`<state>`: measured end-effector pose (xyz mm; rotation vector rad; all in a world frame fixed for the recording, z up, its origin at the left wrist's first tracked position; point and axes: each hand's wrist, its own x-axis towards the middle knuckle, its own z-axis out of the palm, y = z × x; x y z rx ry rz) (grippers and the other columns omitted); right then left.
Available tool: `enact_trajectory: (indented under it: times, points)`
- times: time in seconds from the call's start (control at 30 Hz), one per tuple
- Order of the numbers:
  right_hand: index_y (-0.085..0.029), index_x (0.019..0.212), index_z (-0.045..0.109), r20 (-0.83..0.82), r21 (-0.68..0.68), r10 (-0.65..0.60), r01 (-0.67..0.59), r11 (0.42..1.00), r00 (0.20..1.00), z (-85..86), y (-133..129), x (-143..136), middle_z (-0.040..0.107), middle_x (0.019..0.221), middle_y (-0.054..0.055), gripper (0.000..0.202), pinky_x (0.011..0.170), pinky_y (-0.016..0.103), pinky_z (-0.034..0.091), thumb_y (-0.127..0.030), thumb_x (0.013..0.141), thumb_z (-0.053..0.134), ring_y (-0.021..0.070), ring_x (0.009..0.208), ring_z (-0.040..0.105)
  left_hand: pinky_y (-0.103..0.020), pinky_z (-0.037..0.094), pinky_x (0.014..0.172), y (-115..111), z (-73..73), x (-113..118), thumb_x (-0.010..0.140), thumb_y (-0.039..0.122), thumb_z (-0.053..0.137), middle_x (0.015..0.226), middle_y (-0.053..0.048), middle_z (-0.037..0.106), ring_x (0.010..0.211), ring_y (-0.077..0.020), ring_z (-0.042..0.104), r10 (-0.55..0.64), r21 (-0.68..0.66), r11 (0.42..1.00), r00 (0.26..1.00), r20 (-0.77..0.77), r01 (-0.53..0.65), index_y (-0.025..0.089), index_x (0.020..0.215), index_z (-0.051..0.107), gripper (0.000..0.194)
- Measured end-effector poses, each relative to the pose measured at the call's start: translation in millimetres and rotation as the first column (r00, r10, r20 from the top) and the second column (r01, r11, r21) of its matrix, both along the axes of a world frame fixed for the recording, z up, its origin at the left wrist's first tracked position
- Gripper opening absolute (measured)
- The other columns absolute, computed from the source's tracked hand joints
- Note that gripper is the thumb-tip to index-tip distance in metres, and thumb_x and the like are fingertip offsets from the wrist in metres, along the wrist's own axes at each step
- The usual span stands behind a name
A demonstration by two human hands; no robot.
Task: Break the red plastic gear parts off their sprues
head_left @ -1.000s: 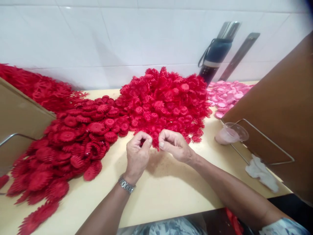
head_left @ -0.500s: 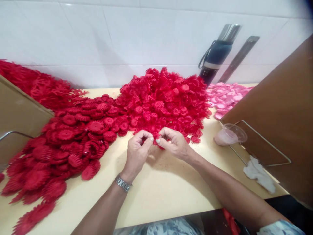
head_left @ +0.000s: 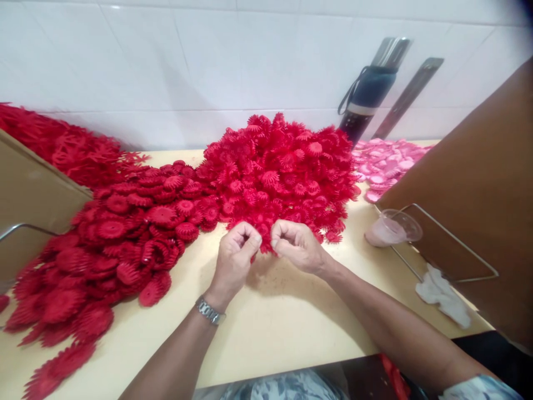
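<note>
A tall heap of red fringed petal pieces [head_left: 278,172] stands at the middle of the table, just beyond both hands. My left hand [head_left: 239,247], with a metal watch at the wrist, is closed in a pinch; a bit of red shows under its fingertips. Facing it across a small gap, my right hand [head_left: 295,244] is also pinched closed, and what it holds, if anything, is too small to name. Stacked red scalloped discs [head_left: 112,228] spread over the left side of the table.
Red cut pieces [head_left: 70,147] lie at the back left. Pink pieces [head_left: 387,161], a dark bottle [head_left: 368,91] and a metal strip [head_left: 412,97] are at the back right. A plastic cup [head_left: 389,229] and white tissue [head_left: 443,294] lie near the brown board [head_left: 470,194].
The fingertips of my two hands have moved slightly apart. The red piece that showed between them is now mostly out of sight.
</note>
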<state>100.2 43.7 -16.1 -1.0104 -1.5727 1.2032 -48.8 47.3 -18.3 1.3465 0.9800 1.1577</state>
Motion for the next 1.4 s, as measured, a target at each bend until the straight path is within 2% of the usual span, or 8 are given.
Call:
enact_trajectory:
  times: [0.13, 0.3, 0.5, 0.63, 0.8, 1.0, 1.13, 1.4]
  points:
    - [-0.017, 0.061, 0.044, -0.114, -0.133, 0.068, -0.083, 0.988, 0.991, -0.5, 0, -1, 0.044, 0.05, -0.005, 0.008, 0.043, 0.018, 0.028, -0.019, 0.068, 0.049, 0.0058, 0.044, 0.037, -0.024, 0.031, 0.054, -3, 1.5, 0, 0.08, 0.018, 0.048, 0.061, 0.002, 0.042, 0.057, -0.0109, 0.04, 0.158, 0.36, 0.933, 0.921, -0.355, -0.021, 0.018, 0.064, 0.042, 0.018]
    - [-0.017, 0.06, 0.046, -0.181, -0.167, 0.077, -0.108, 0.98, 0.98, 0.9, -2, 0, 0.049, 0.048, -0.005, 0.006, 0.042, 0.018, 0.032, -0.017, 0.065, 0.051, 0.0064, 0.042, 0.042, -0.024, 0.031, 0.054, -1, 3.6, -3, 0.081, 0.016, 0.045, 0.06, 0.003, 0.042, 0.056, -0.011, 0.04, 0.18, 0.394, 0.919, 0.895, -0.409, -0.005, 0.019, 0.064, 0.04, 0.018]
    - [-0.017, 0.06, 0.048, -0.297, -0.057, 0.008, -0.026, 0.998, 0.955, 4.8, 5, 13, 0.049, 0.048, -0.005, 0.01, 0.042, 0.019, 0.033, -0.017, 0.067, 0.054, 0.0066, 0.041, 0.043, -0.021, 0.027, 0.044, 10, 8.5, -12, 0.078, 0.02, 0.052, 0.053, 0.006, 0.038, 0.046, -0.0077, 0.033, 0.326, 0.219, 0.932, 0.933, -0.151, -0.29, 0.019, 0.064, 0.044, 0.016]
    - [-0.017, 0.062, 0.051, -0.213, -0.074, -0.006, -0.01, 0.997, 0.977, 4.6, 9, 14, 0.051, 0.051, -0.004, 0.01, 0.047, 0.02, 0.035, -0.018, 0.07, 0.057, 0.0071, 0.045, 0.045, -0.019, 0.025, 0.04, 4, 8.5, -4, 0.074, 0.024, 0.059, 0.051, 0.006, 0.039, 0.042, -0.0054, 0.033, 0.04, -0.065, 0.997, 0.998, 0.04, -0.038, 0.018, 0.064, 0.047, 0.016]
    - [-0.017, 0.064, 0.049, -0.153, -0.124, 0.025, -0.044, 0.991, 0.988, 1.8, 6, 7, 0.049, 0.053, -0.004, 0.017, 0.05, 0.022, 0.036, -0.027, 0.073, 0.059, 0.0082, 0.049, 0.045, -0.016, 0.021, 0.035, 0, 10.0, 2, 0.068, 0.026, 0.063, 0.047, 0.008, 0.038, 0.037, -0.0045, 0.034, -0.022, -0.343, 0.928, 0.944, 0.33, 0.142, 0.018, 0.064, 0.044, 0.022]
    - [-0.017, 0.067, 0.048, -0.269, -0.231, 0.048, -0.113, 0.966, 0.962, -4.1, 10, 2, 0.052, 0.058, -0.001, 0.037, 0.045, 0.023, 0.033, -0.051, 0.082, 0.046, 0.0097, 0.046, 0.047, -0.014, 0.024, 0.035, 1, 8.2, 3, 0.069, 0.027, 0.064, 0.046, 0.007, 0.041, 0.037, -0.0038, 0.036, 0.072, -0.323, 0.946, 0.953, 0.293, 0.028, 0.017, 0.064, 0.046, 0.021]
    - [-0.018, 0.067, 0.046, -0.362, -0.378, 0.034, -0.18, 0.908, 0.931, -0.3, 11, 0, 0.054, 0.058, 0.0, 0.051, 0.041, 0.023, 0.032, -0.069, 0.076, 0.04, 0.0091, 0.041, 0.045, -0.014, 0.024, 0.034, 2, 4.5, 6, 0.07, 0.027, 0.064, 0.047, 0.007, 0.041, 0.037, -0.0036, 0.035, 0.141, -0.306, 0.95, 0.956, 0.257, -0.058, 0.017, 0.064, 0.046, 0.022]
    - [-0.016, 0.072, 0.051, -0.289, -0.245, 0.007, -0.081, 0.966, 0.957, -3.1, 10, 3, 0.053, 0.057, -0.004, 0.034, 0.044, 0.02, 0.037, -0.044, 0.067, 0.071, 0.0075, 0.045, 0.048, -0.014, 0.024, 0.033, 7, 4.6, 0, 0.067, 0.025, 0.064, 0.05, 0.007, 0.043, 0.038, -0.0043, 0.039, 0.154, -0.361, 0.932, 0.932, 0.327, -0.027, 0.017, 0.064, 0.045, 0.021]
